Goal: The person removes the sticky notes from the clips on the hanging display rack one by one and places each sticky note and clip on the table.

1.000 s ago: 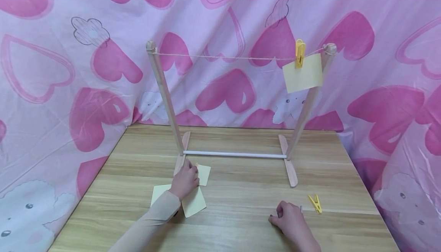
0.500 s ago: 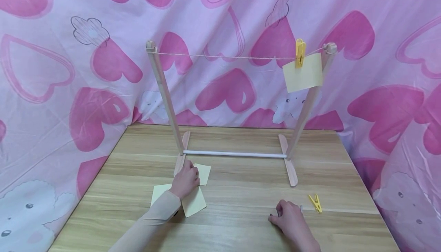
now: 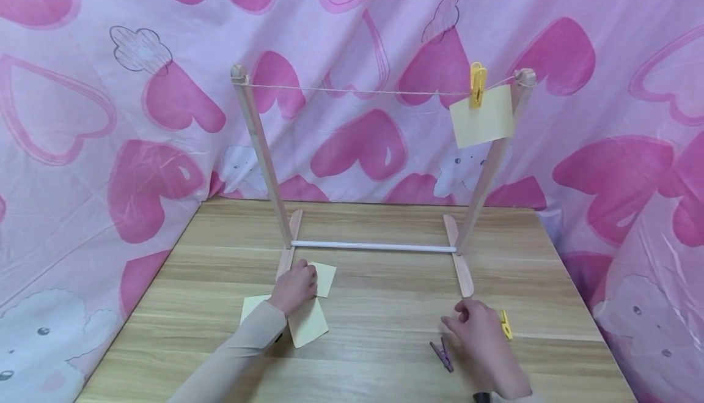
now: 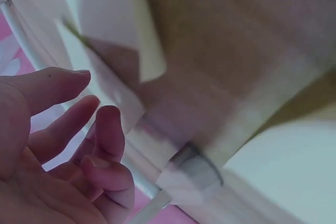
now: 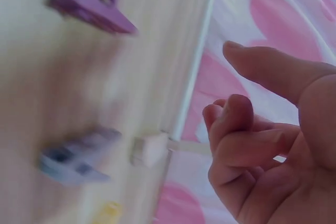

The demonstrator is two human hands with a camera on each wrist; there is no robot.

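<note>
My left hand (image 3: 296,287) hovers over several pale yellow paper squares (image 3: 309,323) on the left of the table. In the left wrist view its fingers are loosely bent, with a gap to the thumb and nothing held. To the right, my right hand (image 3: 481,336) is above the tabletop, fingers bent and thumb apart, holding nothing. Beside it lies a purple clothespin (image 3: 442,354). A yellow clothespin (image 3: 505,325) is partly covered by that hand. The right wrist view also has a grey-blue clothespin (image 5: 79,157), which the head view hides.
A wooden stand (image 3: 264,164) with two posts and a white crossbar (image 3: 374,246) rises behind the hands. Along its string (image 3: 357,91), another yellow clothespin (image 3: 477,85) holds a paper square (image 3: 484,123) at the right. A pink heart-printed curtain surrounds the wooden table (image 3: 374,305).
My right hand has moved forward and right, uncovering the purple clothespin and partly covering the yellow one on the table. My left hand has barely moved.
</note>
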